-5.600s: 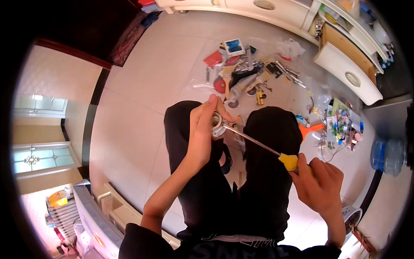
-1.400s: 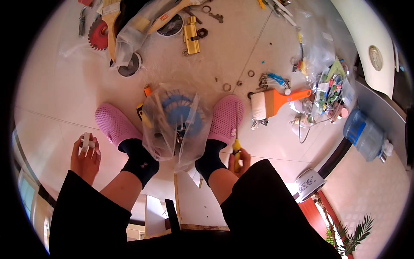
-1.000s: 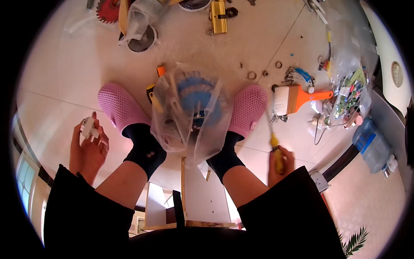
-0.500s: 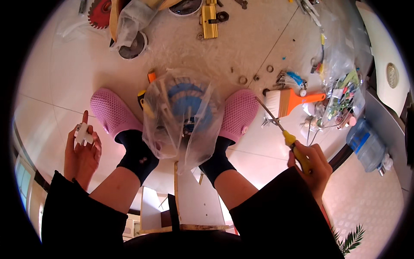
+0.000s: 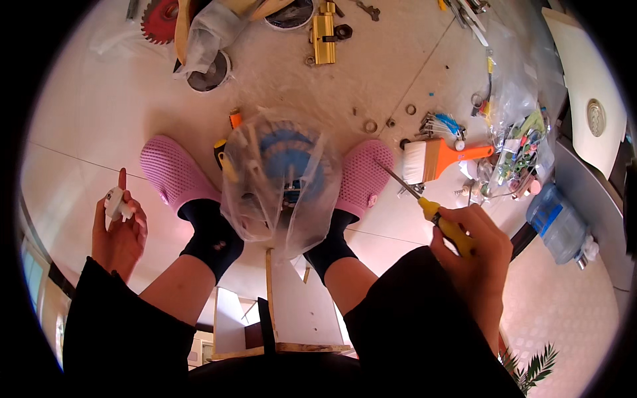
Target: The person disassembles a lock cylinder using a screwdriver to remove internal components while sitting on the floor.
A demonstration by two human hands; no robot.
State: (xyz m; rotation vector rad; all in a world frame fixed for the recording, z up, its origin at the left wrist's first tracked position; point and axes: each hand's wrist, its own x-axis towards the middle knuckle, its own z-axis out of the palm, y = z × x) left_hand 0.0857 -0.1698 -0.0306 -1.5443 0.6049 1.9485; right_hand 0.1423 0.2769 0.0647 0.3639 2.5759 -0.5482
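A small white plastic part [image 5: 117, 204] is pinched in my left hand [image 5: 119, 239], with the index finger stretched out past it. In my right hand [image 5: 474, 249] is a screwdriver [image 5: 449, 232] with a yellow and black handle. Its long metal shaft points up and left, the tip appearing over my right pink clog [image 5: 363, 176]. Between my feet sits a clear plastic bag [image 5: 279, 219]; a round blue object [image 5: 286, 156] shows through it, its details blurred by the plastic. My left pink clog [image 5: 174, 169] is on the other side of the bag.
An orange-handled paintbrush [image 5: 438, 160], a bundle of keys or small metal pieces [image 5: 439, 125] and several metal rings lie at right. Beyond are a brass lock cylinder [image 5: 324, 41] and a red saw blade [image 5: 159, 23]. A water bottle [image 5: 561, 223] lies far right.
My right hand has shifted slightly left with the screwdriver, its tip moving over the right clog. My left hand has moved a little left, still holding the white part.
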